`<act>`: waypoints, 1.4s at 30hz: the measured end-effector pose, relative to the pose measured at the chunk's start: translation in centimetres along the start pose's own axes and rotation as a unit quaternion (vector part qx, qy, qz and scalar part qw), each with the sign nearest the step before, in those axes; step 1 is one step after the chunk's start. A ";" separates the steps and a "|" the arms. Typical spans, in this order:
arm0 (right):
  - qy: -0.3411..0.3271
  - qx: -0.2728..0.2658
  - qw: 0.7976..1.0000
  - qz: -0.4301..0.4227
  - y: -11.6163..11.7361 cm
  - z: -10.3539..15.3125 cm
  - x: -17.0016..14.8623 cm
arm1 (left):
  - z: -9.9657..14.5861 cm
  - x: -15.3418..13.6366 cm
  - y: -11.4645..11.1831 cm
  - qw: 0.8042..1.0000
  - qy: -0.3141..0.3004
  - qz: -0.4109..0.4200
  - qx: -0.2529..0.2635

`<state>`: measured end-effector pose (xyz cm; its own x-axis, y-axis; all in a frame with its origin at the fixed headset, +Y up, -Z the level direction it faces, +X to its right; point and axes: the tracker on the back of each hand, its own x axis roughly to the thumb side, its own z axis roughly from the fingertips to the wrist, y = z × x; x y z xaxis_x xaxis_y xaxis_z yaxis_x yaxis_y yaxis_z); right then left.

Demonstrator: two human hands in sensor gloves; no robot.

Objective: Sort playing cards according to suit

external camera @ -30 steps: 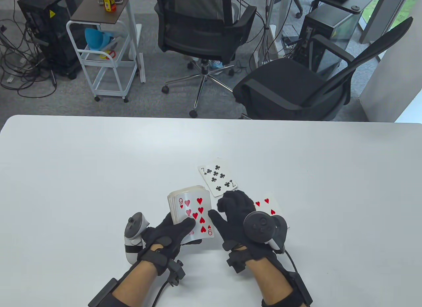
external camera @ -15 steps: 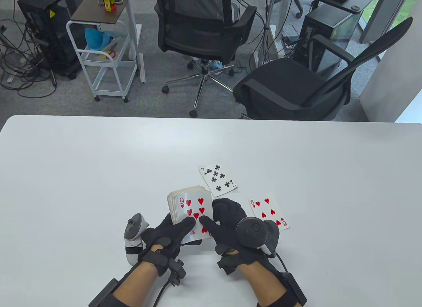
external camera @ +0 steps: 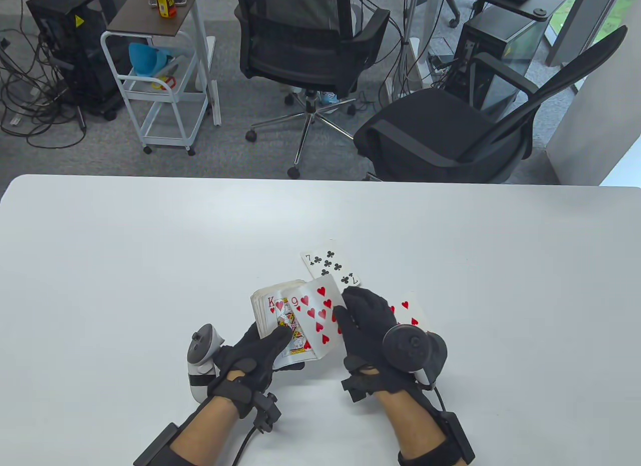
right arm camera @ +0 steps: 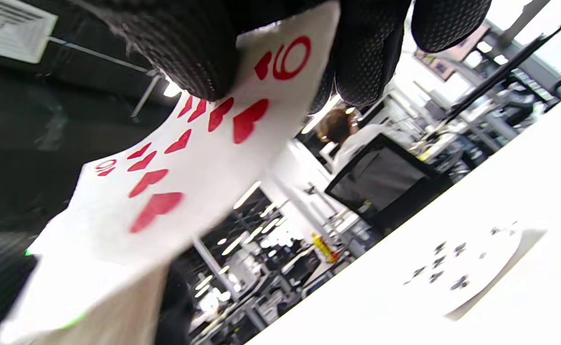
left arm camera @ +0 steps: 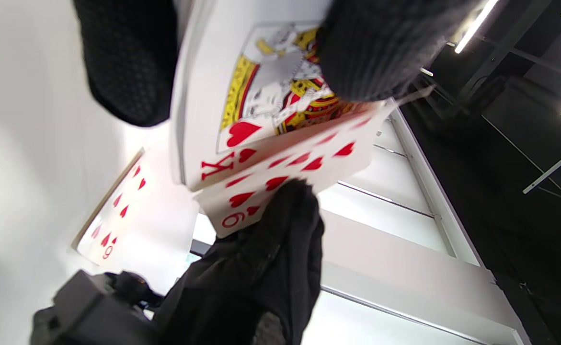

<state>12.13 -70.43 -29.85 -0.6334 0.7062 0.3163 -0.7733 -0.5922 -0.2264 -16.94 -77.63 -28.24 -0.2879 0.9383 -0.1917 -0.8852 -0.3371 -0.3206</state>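
The right hand (external camera: 368, 321) is pinching the nine of hearts (external camera: 320, 311) off the deck (external camera: 280, 316) the left hand (external camera: 255, 353) is gripping; the six of hearts (external camera: 408, 308) is lying just right on the bench (external camera: 150, 246).

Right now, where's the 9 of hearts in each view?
Table view: 9 of hearts at lower centre, pinched by the right hand, half off the deck.
Left wrist view: centre, below the king of hearts.
Right wrist view: upper left.
Shared landmark: the card's red 9 corner index.
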 end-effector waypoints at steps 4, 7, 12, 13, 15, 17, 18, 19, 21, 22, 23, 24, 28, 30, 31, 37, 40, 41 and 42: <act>0.078 -0.028 0.996 0.028 -2.9 -1.0 -3.4 | 0.0 0.2 0.1 1.000 -0.006 0.000 0.002; 0.161 0.003 0.983 0.084 -5.0 -1.4 -6.8 | 0.0 0.3 0.1 1.000 -0.010 0.005 0.005; 0.253 0.093 0.951 0.150 -5.5 -1.6 -10.4 | -0.2 0.2 -0.1 1.000 -0.008 0.004 0.002; 0.257 0.106 0.947 0.160 -5.2 -1.6 -10.6 | -0.3 0.1 -0.2 1.000 -0.007 0.005 0.001; 0.273 0.137 0.935 0.182 -4.2 -1.7 -11.0 | -0.3 0.0 -0.2 1.000 -0.003 0.008 -0.002; 0.276 0.140 0.924 0.222 -3.3 -1.8 -11.0 | -0.3 0.0 -0.1 1.000 -0.003 0.002 -0.002; 0.274 0.140 0.919 0.248 -3.0 -1.9 -10.9 | -0.3 0.0 -0.1 1.000 -0.003 0.000 -0.002; 0.270 0.142 0.909 0.285 -2.5 -1.9 -10.8 | -0.3 0.0 -0.1 1.000 -0.003 0.000 -0.001; 0.267 0.141 0.896 0.325 -2.0 -1.9 -10.8 | -0.2 -0.1 0.0 1.000 -0.002 0.002 -0.001; 0.269 0.139 0.892 0.337 -1.7 -1.9 -10.8 | -0.2 -0.1 0.1 1.000 -0.001 0.002 -0.001; 0.268 0.138 0.887 0.350 -1.5 -2.0 -10.8 | -0.2 -0.1 0.1 1.000 -0.001 0.001 -0.001; 0.269 0.136 0.881 0.366 -1.4 -2.0 -10.9 | -0.2 0.0 0.0 1.000 -0.001 0.001 -0.001; 0.262 0.121 0.878 0.382 -1.6 -1.9 -10.7 | -0.2 -0.1 0.0 1.000 0.000 0.000 -0.002; 0.262 0.120 0.890 0.354 -2.0 -1.9 -10.5 | -0.2 -0.1 0.0 1.000 0.000 -0.005 -0.003; 0.257 0.110 0.899 0.336 -2.3 -1.8 -10.2 | -0.2 -0.1 0.1 1.000 0.000 -0.007 -0.003; 0.165 0.068 0.950 0.256 -2.5 -1.6 -7.2 | -0.3 -0.3 0.0 1.000 0.004 -0.012 -0.003; 0.099 0.045 0.961 0.254 -2.1 -1.4 -4.9 | -0.3 -0.4 0.0 1.000 0.006 -0.013 -0.002; 0.068 0.041 0.968 0.239 -1.9 -1.3 -4.1 | -0.3 -0.4 0.0 1.000 0.007 -0.012 -0.002; 0.049 0.037 0.974 0.218 -1.7 -1.2 -3.5 | -0.3 -0.4 0.0 1.000 0.007 -0.013 -0.002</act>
<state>15.60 -71.46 -31.67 -0.9040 0.4123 0.1136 -0.4276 -0.8682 -0.2516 -16.72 -77.99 -28.41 -0.2598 0.9455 -0.1965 -0.8908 -0.3132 -0.3292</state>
